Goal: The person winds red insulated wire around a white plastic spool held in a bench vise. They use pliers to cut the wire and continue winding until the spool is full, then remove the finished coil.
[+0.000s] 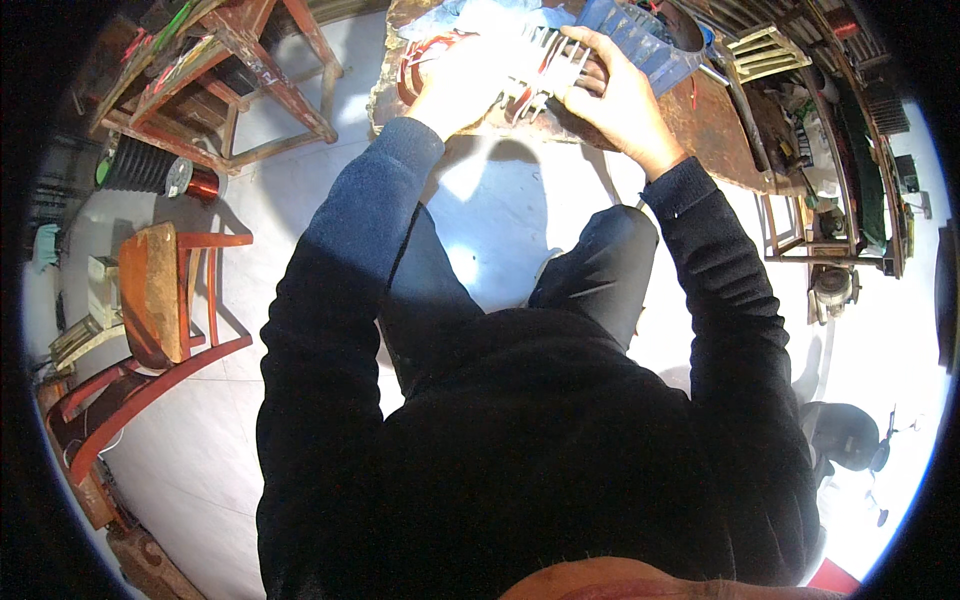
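At the edge of the worn worktable [715, 130], my right hand [625, 100] is closed round a pale, slatted piece [540, 75] with reddish parts between its slats. My thumb and fingers are on its right side. My left hand [455, 85] is at the left of the same piece, its fingers bent and washed out by glare, so what exactly they hold is unclear. Reddish wire or coil [415, 65] lies just beside the left hand. A light blue cloth [460, 15] is behind both hands.
A blue plastic crate [650, 50] sits behind my right hand. Worn wooden stands [280, 80] are at upper left, with wire spools [180, 175] below and a red-brown chair [150, 290] at left. Cluttered racks [840, 150] line the right, with a small motor [835, 290] beneath.
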Demonstrator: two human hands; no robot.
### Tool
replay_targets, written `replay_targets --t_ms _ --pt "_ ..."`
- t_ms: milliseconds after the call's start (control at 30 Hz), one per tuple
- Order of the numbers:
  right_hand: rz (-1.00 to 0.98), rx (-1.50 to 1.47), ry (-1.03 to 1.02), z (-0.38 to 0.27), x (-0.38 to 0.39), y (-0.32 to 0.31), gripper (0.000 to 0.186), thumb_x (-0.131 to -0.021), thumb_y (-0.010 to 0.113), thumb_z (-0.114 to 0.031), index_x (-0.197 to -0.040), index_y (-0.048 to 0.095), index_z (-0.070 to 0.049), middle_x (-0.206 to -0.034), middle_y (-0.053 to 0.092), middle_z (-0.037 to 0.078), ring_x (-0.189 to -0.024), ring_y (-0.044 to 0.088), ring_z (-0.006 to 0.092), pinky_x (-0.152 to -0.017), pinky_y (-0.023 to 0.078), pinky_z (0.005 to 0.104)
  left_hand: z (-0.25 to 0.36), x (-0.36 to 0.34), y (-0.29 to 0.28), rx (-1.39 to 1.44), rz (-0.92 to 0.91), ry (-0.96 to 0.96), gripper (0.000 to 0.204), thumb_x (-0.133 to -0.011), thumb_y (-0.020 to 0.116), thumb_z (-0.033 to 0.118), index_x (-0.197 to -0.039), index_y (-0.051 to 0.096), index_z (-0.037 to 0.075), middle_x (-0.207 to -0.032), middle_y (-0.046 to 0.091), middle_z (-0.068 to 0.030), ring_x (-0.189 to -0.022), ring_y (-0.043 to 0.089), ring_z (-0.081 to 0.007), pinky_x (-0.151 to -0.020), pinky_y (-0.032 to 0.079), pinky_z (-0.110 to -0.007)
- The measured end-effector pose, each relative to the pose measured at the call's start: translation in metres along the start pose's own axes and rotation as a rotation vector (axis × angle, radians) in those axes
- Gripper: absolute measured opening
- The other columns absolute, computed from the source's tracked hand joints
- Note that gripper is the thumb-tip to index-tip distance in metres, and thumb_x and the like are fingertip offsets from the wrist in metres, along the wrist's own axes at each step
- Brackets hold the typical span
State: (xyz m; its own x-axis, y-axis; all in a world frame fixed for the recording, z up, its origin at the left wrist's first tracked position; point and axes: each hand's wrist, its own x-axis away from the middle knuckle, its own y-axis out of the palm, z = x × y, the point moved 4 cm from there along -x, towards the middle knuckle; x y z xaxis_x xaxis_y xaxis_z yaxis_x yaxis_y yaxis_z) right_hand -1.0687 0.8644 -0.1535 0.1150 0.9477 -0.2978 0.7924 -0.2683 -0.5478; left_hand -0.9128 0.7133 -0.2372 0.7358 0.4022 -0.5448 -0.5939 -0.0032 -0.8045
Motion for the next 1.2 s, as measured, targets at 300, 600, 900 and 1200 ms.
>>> replay_targets --t_ms 300,600,900,1200 --pt "0.010 0.006 0.017 -0.010 0.000 -0.012 0.067 -0.085 0.083 -0.030 -0.141 0.055 -0.005 -0.124 0.069 0.019 -0.112 0.070 0.0235 -0.097 0.057 0.0344 -0.001 -0.003 -0.005 0.456 -0.118 -0.263 0.029 -0.103 0.057 0.024 -0.117 0.072 0.004 -0.106 0.073 -0.0111 -0.096 0.069 -0.0177 -0.084 0.056 -0.034" --pt "-0.019 0.523 -0.100 -0.019 -0.008 -0.021 0.065 -0.086 0.078 -0.032 -0.144 0.056 -0.012 -0.130 0.068 0.018 -0.113 0.070 0.0282 -0.100 0.054 0.0374 0.034 0.010 -0.046 0.534 0.367 -0.166 0.025 -0.100 0.064 0.021 -0.115 0.071 0.003 -0.102 0.071 -0.0114 -0.092 0.069 -0.0202 -0.083 0.056 -0.034" --pt "-0.088 0.321 0.033 -0.052 -0.013 -0.026 0.061 -0.089 0.076 -0.030 -0.138 0.053 -0.001 -0.116 0.068 0.017 -0.104 0.068 0.0253 -0.090 0.056 0.0366 0.093 0.027 -0.034 0.258 0.387 -0.255 0.048 -0.089 0.079 0.034 -0.122 0.065 0.001 -0.106 0.070 -0.0173 -0.092 0.069 -0.0321 -0.085 0.056 -0.042" --pt "-0.157 0.037 0.146 -0.101 -0.022 -0.029 0.059 -0.087 0.077 -0.030 -0.130 0.056 0.006 -0.116 0.070 0.019 -0.107 0.067 0.0230 -0.093 0.054 0.0370 0.078 0.025 -0.028 0.242 0.532 -0.199 0.038 -0.095 0.071 0.024 -0.126 0.067 0.003 -0.106 0.071 -0.0177 -0.098 0.068 -0.0320 -0.089 0.054 -0.043"
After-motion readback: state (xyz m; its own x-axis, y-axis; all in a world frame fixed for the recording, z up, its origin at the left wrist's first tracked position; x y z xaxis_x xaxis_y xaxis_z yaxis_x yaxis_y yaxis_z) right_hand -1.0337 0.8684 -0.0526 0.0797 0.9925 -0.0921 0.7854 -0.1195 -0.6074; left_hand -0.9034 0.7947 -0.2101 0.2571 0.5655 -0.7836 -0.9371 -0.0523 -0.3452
